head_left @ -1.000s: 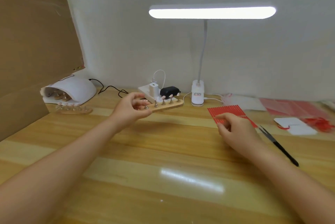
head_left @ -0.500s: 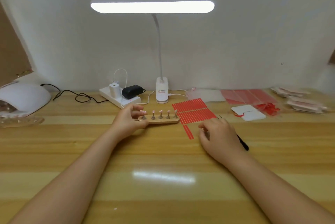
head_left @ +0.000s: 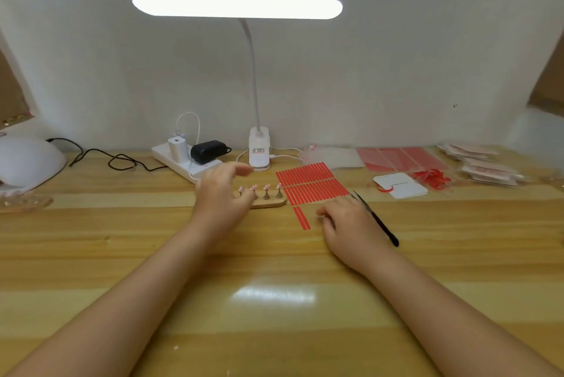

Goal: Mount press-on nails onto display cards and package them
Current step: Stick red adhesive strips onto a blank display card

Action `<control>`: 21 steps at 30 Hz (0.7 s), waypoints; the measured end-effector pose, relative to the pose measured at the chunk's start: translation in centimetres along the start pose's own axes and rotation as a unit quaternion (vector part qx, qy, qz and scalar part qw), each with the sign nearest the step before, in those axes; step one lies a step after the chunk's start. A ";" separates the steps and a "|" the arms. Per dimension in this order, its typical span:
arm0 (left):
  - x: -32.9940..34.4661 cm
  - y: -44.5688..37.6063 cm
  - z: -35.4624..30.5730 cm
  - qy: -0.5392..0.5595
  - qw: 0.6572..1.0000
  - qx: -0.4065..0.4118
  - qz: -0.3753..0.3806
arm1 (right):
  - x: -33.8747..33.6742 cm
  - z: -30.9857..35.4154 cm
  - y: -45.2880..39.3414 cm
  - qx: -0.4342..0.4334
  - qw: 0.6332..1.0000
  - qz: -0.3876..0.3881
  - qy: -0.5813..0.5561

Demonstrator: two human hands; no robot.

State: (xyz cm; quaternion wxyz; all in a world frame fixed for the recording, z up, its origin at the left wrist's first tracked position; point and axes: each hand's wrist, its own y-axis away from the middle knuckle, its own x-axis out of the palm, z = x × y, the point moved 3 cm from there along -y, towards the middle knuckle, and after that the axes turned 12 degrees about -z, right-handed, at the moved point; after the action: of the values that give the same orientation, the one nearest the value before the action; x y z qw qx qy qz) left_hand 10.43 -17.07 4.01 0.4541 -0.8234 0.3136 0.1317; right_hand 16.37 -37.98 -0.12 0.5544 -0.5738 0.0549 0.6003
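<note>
left hand [head_left: 224, 193] blurred, stand [head_left: 268, 202] half hidden

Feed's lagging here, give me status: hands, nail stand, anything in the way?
Left hand open over wooden nail stand, holding nothing. Right hand open beside red strips. Black tweezers lying right of right hand.

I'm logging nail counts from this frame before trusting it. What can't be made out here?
- Wooden nail stand, head view: its left end is hidden by the left hand, so the number of nails is uncertain.
- Left hand: motion-blurred; whether it touches the stand is unclear.
- Right hand: fingertips face away; any pinch on a red strip cannot be seen.
- White card: print too small.
- White nail lamp: cut by the left edge.
</note>
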 end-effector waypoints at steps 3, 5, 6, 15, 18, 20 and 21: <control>1.8 2.0 -2.5 -0.041 0.989 0.083 0.119 | -0.4 -0.2 -0.1 0.013 0.999 0.008 -0.036; 2.8 3.1 -2.9 -0.057 0.982 0.116 0.141 | -1.2 -0.7 -0.6 0.031 0.998 -0.001 -0.061; 3.1 3.5 -2.9 -0.060 0.980 0.126 0.141 | -1.8 -1.2 -1.0 0.043 0.997 -0.014 -0.062; 3.1 3.5 -1.6 0.020 0.991 0.038 0.124 | -6.0 -11.3 -4.0 0.157 0.959 -0.025 0.235; 3.1 3.5 -1.5 0.028 0.992 0.044 0.118 | -5.8 -13.2 -4.5 0.166 0.939 0.008 0.300; 3.2 3.4 -1.4 0.029 0.992 0.041 0.117 | -5.7 -14.0 -4.8 0.188 0.936 0.013 0.298; 3.2 3.4 -1.4 0.030 0.992 0.037 0.117 | -5.5 -14.2 -4.9 0.199 0.934 0.017 0.295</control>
State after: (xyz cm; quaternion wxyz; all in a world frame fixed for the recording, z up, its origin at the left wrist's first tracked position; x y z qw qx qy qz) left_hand 10.64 -20.82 0.93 0.4563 -0.7675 0.4255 0.1476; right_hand 27.41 -49.43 2.06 0.6062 -0.6019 0.3439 0.3898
